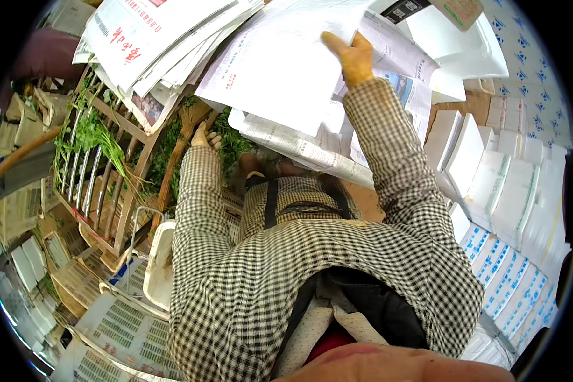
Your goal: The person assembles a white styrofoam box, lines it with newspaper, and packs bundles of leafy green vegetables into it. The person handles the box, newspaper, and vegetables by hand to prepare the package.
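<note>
My right hand [355, 56], in what looks like a yellow-orange glove, lies on a large white sheet [286, 62] with its thumb and fingers spread. Under and around that sheet, printed newspaper [310, 143] lines a white box whose rounded corner shows near its left end. My left hand [206, 137] is lower and further left, beside a brown wooden pole [174, 164]. Its fingers are a little apart, with nothing seen in them. Leafy greens [231, 138] lie just right of that hand, partly hidden by the sheet's edge.
A stack of newspapers [157, 43] rests on a metal-barred rack [95, 176], where loose green sprigs [93, 136] hang. White foam boxes [492, 186] are stacked at the right. Plastic crates [129, 329] and a handled white basket [160, 267] stand at lower left.
</note>
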Demonstrator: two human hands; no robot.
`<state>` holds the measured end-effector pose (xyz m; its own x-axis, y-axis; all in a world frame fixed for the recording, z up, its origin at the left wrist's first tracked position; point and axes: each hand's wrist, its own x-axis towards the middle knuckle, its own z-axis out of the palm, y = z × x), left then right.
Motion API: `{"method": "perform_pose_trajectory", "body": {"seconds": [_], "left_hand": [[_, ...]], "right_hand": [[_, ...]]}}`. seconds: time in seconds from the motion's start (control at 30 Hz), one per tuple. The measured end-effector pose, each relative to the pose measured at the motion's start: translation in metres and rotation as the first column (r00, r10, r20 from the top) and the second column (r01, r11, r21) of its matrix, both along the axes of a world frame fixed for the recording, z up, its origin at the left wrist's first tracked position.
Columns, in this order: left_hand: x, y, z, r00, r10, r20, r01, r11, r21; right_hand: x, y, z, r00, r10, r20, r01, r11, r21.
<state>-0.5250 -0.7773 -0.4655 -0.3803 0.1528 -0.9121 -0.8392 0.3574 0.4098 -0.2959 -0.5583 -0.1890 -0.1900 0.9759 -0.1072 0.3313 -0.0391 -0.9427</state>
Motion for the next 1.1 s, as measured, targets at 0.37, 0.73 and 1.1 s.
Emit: {"method": "perform_pose_trajectory", "body": {"seconds": [0.37, 0.73, 1.1], "left_hand": [[0.017, 0.039, 0.104, 0.524, -0.026, -0.851, 0.405, 0.887, 0.222], [0.044, 0.139, 0.081, 0.128, -0.750, -0.648, 0.783, 0.478, -0.398], [0.027, 0.153, 0.095, 0.060, -0.878, -0.475, 0.705, 0.374, -0.602]], "right_hand": [[0.117, 0.031, -0.093, 0.949, -0.119, 0.292, 0.179, 0.966, -0.186], [0.231, 0.002, -0.112, 0.570, -0.200, 0.797, 0.093, 0.979, 0.180], [0.330, 0.020, -0.141, 0.358, -0.188, 0.914, 0.545, 0.838, -0.041]]}}
